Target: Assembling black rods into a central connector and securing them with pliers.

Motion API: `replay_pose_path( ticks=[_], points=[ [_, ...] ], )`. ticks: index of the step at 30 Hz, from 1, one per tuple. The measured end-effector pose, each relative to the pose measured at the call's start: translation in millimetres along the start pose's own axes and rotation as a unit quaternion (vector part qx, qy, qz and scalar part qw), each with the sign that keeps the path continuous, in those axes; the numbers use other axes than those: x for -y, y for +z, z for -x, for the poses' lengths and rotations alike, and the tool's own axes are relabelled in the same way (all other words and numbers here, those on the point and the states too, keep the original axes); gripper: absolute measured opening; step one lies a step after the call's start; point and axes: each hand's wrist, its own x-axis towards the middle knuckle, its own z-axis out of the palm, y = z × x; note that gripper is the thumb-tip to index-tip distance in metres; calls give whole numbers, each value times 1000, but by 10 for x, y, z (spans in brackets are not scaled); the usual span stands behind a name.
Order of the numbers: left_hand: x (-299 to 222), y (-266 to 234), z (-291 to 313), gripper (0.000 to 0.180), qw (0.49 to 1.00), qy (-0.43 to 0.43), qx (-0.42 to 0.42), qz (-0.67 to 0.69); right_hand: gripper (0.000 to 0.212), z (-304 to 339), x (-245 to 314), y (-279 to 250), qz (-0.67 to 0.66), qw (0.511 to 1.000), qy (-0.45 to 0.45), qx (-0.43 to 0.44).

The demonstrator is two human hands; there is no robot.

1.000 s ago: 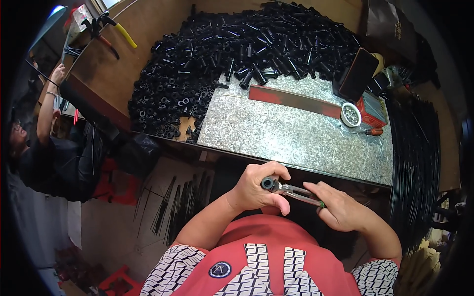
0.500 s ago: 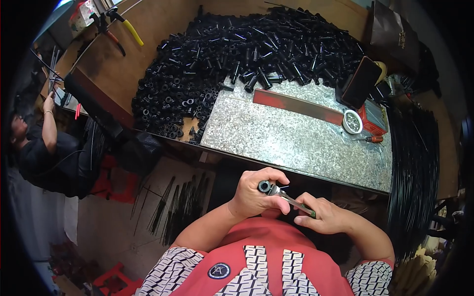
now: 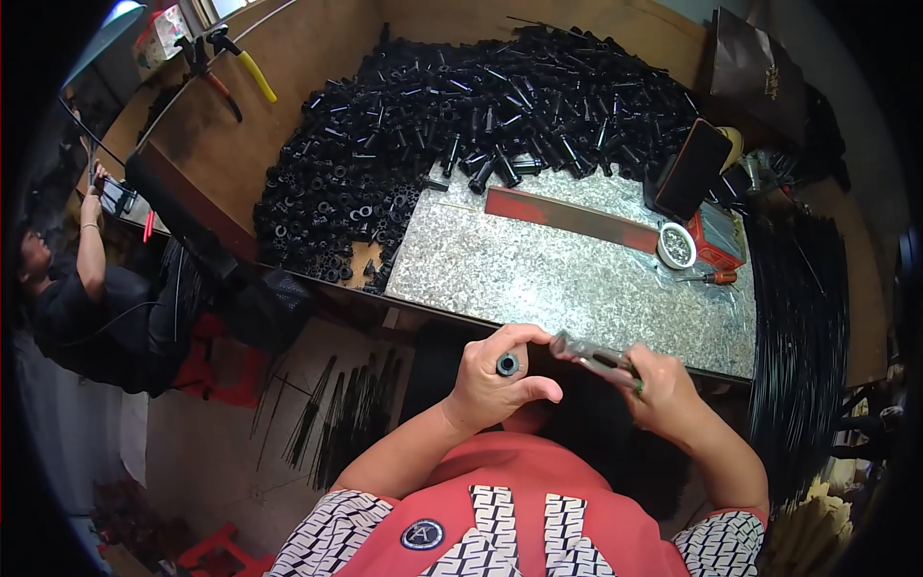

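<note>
My left hand (image 3: 495,385) grips a short black tube piece (image 3: 508,364), its round open end facing up between thumb and fingers. My right hand (image 3: 663,396) holds a metal tool (image 3: 591,354) with a clear handle, its tip pointing left toward the tube. Both hands hover just in front of the near edge of a speckled stone slab (image 3: 538,269). A big heap of black tube pieces (image 3: 452,125) covers the far side of the wooden bench.
A red flat bar (image 3: 572,218), a small white bowl (image 3: 677,245), a red box (image 3: 719,238) and a dark phone (image 3: 694,170) lie on the slab. Long black rods (image 3: 798,327) hang at right. Pliers (image 3: 231,67) lie far left. Another person (image 3: 77,288) sits at left.
My hands have come slightly apart, and the tool in my right hand has lifted to point toward the tube. The view has shifted a little.
</note>
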Motion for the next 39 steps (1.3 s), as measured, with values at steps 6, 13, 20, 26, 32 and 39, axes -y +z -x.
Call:
replay_pose_path(
  ticks=[6,13,20,26,32,39],
  points=[
    [-23,4,57,68,999,-22,14,28,11,-336,-562,-356,88,978,79,-174],
    [53,-93,95,72,994,-43,-4,101,16,-851,-1056,-620,117,967,200,-102],
    [-14,65,6,79,996,-41,-29,80,21,-959,-1198,-652,208,950,231,-12],
    [185,-126,158,55,994,-13,-43,103,20,-1291,-1345,-352,195,964,178,-32],
    [152,40,82,71,993,-27,-30,108,21,-1041,-1380,-478,171,964,194,-65],
    [122,25,74,75,995,-29,-32,88,22,-1072,-1344,-466,121,964,212,-103]
  ],
)
